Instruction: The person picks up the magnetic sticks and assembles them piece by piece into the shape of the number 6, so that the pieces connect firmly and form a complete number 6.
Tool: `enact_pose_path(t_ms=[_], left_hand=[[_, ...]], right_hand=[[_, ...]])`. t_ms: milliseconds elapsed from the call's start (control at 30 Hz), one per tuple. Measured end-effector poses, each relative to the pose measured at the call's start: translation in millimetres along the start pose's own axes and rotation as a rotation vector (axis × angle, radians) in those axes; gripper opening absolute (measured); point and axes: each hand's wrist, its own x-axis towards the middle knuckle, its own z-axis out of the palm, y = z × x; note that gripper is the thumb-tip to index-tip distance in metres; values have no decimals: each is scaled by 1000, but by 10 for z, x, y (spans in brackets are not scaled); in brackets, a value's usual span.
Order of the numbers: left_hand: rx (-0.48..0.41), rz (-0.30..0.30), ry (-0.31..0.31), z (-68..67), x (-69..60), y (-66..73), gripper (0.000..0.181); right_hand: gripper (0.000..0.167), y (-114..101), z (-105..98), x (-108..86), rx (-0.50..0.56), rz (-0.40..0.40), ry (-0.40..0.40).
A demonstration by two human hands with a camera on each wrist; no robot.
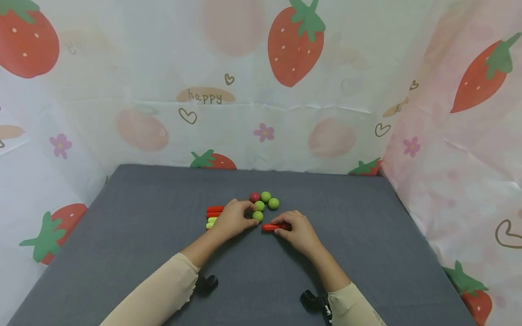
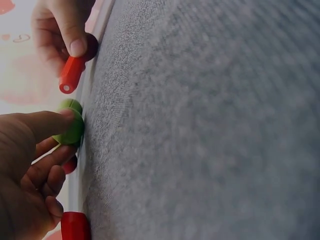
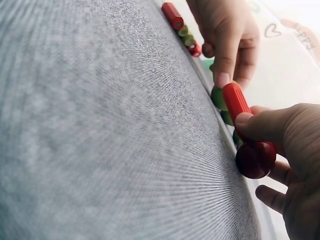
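Observation:
My left hand (image 1: 233, 220) pinches a green ball (image 1: 257, 217) between thumb and fingers, low over the grey cloth. To its right, my right hand (image 1: 300, 232) grips a short red ribbed stick (image 1: 269, 227) whose free end points at that ball. In the right wrist view a dark red ball (image 3: 256, 160) sits at the stick's other end, by the fingers; whether the two are joined I cannot tell. Beyond the left hand lie more green balls (image 1: 266, 196) and a red ball (image 1: 254, 197), bunched together.
Left of the left hand lie red sticks (image 1: 214, 209) and yellow-green sticks (image 1: 211, 220) side by side, partly covered by that hand. Grey cloth (image 1: 163, 253) covers the table. Strawberry-print sheets (image 1: 253, 117) hang behind and at both sides.

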Motion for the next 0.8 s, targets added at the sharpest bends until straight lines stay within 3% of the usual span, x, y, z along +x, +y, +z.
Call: enact_pose_path(t_ms=[500, 800], left_hand=[[27, 35, -37, -144, -142, -12, 27], [3, 47, -58, -116, -215, 0, 26]], right_hand=[[23, 25, 3, 3, -24, -30, 16], [22, 10, 5, 3, -5, 10, 7]])
